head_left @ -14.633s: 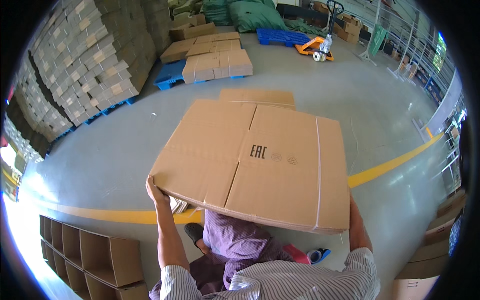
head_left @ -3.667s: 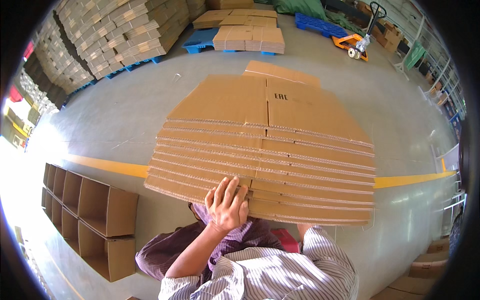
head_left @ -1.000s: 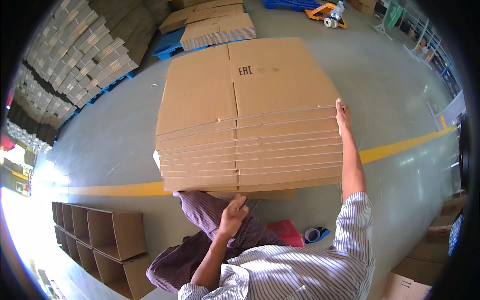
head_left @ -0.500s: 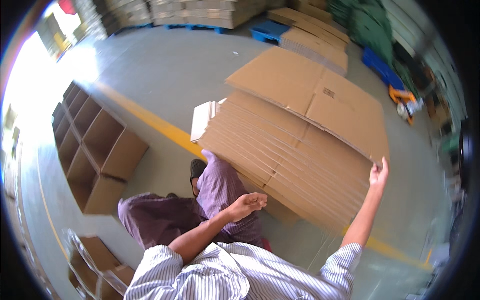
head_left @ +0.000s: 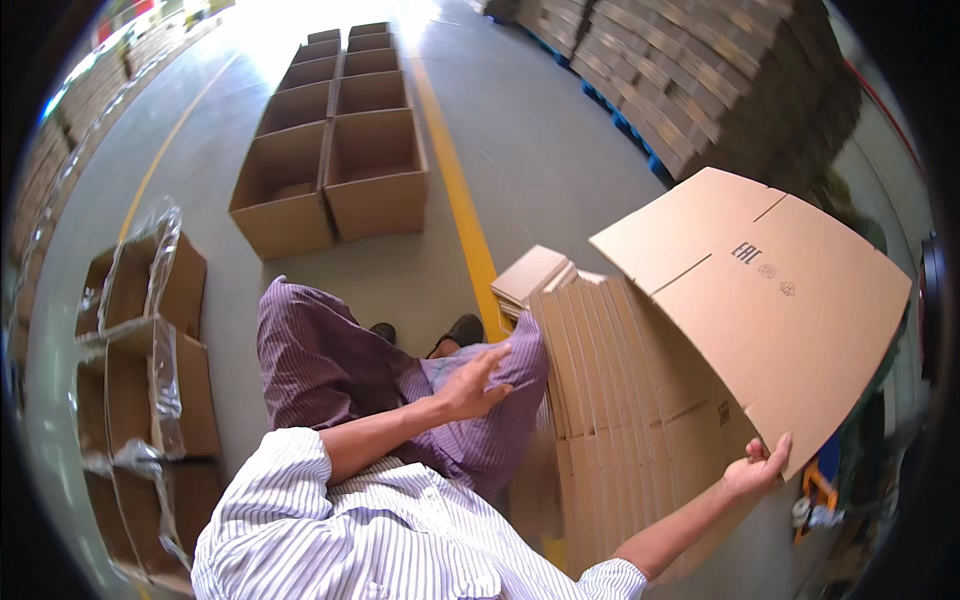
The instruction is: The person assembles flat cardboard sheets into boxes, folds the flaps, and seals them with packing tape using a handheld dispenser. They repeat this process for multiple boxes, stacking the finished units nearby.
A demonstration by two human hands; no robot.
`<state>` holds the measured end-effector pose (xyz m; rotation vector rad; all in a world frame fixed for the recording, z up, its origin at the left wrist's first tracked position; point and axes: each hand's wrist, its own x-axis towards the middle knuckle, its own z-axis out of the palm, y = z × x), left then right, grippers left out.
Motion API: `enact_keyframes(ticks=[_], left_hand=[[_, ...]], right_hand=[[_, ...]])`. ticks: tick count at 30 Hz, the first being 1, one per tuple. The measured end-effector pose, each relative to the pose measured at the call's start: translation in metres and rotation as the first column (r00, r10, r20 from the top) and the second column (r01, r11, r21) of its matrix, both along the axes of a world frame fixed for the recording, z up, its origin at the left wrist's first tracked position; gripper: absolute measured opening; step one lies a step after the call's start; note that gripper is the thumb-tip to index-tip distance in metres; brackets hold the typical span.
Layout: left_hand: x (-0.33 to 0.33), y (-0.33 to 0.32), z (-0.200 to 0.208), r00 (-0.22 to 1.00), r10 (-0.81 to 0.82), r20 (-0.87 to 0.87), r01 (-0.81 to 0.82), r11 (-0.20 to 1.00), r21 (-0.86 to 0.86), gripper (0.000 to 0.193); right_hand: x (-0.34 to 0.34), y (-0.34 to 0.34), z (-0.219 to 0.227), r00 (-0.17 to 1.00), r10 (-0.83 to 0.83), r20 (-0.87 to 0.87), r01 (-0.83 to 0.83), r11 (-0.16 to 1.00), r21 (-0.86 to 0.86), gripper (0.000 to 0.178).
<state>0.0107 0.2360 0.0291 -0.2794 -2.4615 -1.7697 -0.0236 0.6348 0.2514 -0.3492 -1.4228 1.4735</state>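
Observation:
My right hand [head_left: 756, 467] grips the near corner of a flattened cardboard box [head_left: 760, 310], thumb on one face and fingers on the other. The brown sheet is tilted up at the right, with cut slots and small dark printed marks. Below and left of it lies a fanned stack of flattened cardboard boxes [head_left: 630, 400], partly hidden by the raised one. My left hand [head_left: 474, 386] hovers over my left-leaning lap, near the stack's left edge. Its fingers are apart and hold nothing.
Two rows of open-topped cardboard boxes [head_left: 375, 204] stand ahead. More open boxes with clear plastic film [head_left: 165, 370] stand at the left. Small folded cardboard pieces [head_left: 533, 273] lie beyond the stack. Loaded pallets [head_left: 690, 80] stand far right; a yellow floor line [head_left: 450, 170] runs ahead.
The view has swung left, bringing more of the open boxes in. My right hand has lifted the top flattened box off the stack and tilted it up. My left hand has opened its fingers.

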Motion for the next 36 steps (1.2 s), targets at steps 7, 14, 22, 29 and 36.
enact_keyframes(ticks=[7,14,22,29,36], left_hand=[[0.001,-0.045,0.049,0.919,0.232,-0.318,-0.366,0.801,-0.473,0.108],[0.025,-0.092,-0.01,0.838,0.227,-0.496,-0.499,0.686,-0.53,0.08],[0.111,-0.203,0.006,0.812,0.386,-0.438,-0.584,0.542,-0.604,0.051],[0.183,-0.291,-0.085,-0.124,0.99,-0.066,-0.991,-0.121,0.058,0.086],[0.197,-0.347,-0.127,0.352,0.605,0.714,-0.643,-0.399,0.654,0.023]], right_hand=[[-0.048,-0.048,0.037,0.882,0.471,0.013,-0.469,0.881,-0.059,0.03],[-0.086,-0.118,-0.002,0.56,0.796,0.232,-0.753,0.605,-0.258,0.011],[-0.083,-0.219,-0.055,0.268,0.831,0.488,-0.695,0.518,-0.499,0.015],[-0.086,-0.284,-0.173,0.073,0.937,0.342,-0.555,0.323,-0.767,0.018],[-0.112,-0.338,-0.258,-0.168,0.966,0.195,-0.511,0.084,-0.856,0.014]])
